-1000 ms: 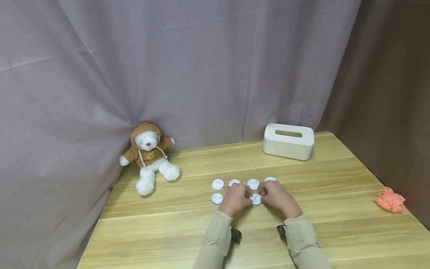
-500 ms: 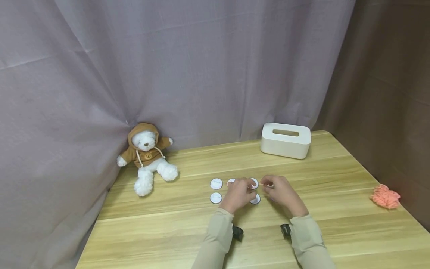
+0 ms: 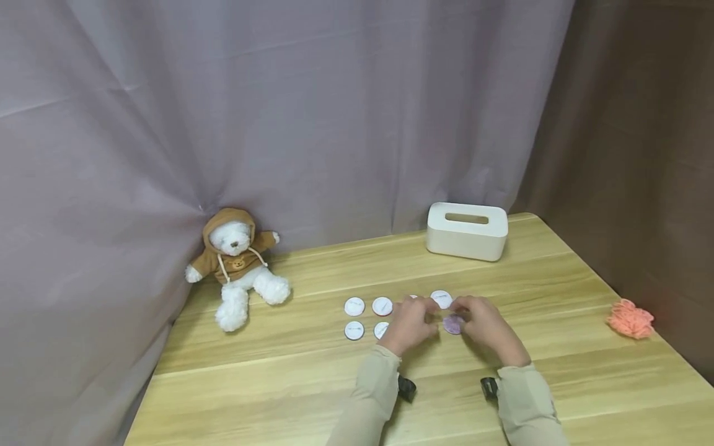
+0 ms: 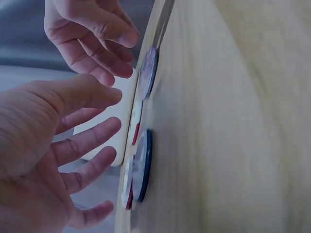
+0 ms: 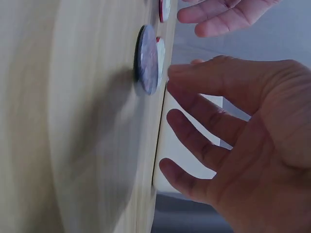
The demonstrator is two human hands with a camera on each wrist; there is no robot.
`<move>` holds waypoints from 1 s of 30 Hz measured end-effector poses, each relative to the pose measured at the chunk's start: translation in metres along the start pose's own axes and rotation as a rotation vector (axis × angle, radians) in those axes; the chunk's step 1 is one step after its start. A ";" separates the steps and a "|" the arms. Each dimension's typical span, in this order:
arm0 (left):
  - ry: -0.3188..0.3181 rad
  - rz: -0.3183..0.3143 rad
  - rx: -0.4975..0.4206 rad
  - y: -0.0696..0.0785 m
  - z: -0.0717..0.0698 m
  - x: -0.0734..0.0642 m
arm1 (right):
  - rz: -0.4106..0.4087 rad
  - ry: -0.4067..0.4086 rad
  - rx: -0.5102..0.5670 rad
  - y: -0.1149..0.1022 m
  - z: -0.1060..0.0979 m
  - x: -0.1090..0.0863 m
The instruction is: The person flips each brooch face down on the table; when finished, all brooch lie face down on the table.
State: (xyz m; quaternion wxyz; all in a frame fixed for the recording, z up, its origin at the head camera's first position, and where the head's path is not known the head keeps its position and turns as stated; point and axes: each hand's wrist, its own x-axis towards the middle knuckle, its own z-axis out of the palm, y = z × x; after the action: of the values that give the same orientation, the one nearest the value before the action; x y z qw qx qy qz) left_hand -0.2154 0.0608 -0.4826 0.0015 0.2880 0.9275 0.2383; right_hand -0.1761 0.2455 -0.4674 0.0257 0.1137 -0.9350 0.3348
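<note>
A purple pin badge [image 3: 453, 324] lies face up on the table, just left of my right hand [image 3: 484, 325]. That hand's fingers are loosely bent and spread, apart from the badge [image 5: 147, 60] in the right wrist view. My left hand [image 3: 411, 325] hovers over the badges left of the purple one, its fingers parted and holding nothing. Other badges lie white back up with their pins showing, such as the back-row badge [image 3: 441, 300] and the front-left badge [image 3: 354, 330]. In the left wrist view, a dark-rimmed badge [image 4: 142, 165] lies beneath the left fingers. The left hand hides part of the rows.
A cream tissue box [image 3: 467, 232] stands at the back of the wooden table [image 3: 268, 384]. At the back left sits a white teddy bear [image 3: 237, 266] in a brown hoodie. Coral yarn [image 3: 630, 319] lies by the right edge. A grey curtain [image 3: 312, 124] hangs behind.
Both hands have moved rightward along the badges. The purple badge face now shows beside the right hand, where the hand covered the spot before. The view has shifted slightly.
</note>
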 end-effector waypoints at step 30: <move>-0.052 -0.006 0.130 0.016 0.016 0.014 | -0.004 -0.085 -0.113 0.011 0.001 0.008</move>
State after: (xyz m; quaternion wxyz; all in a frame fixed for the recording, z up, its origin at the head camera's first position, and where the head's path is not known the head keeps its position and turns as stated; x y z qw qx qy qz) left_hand -0.2162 0.0867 -0.4880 0.0077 0.2908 0.9415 0.1699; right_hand -0.1859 0.2513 -0.4737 -0.0072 0.1280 -0.9525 0.2763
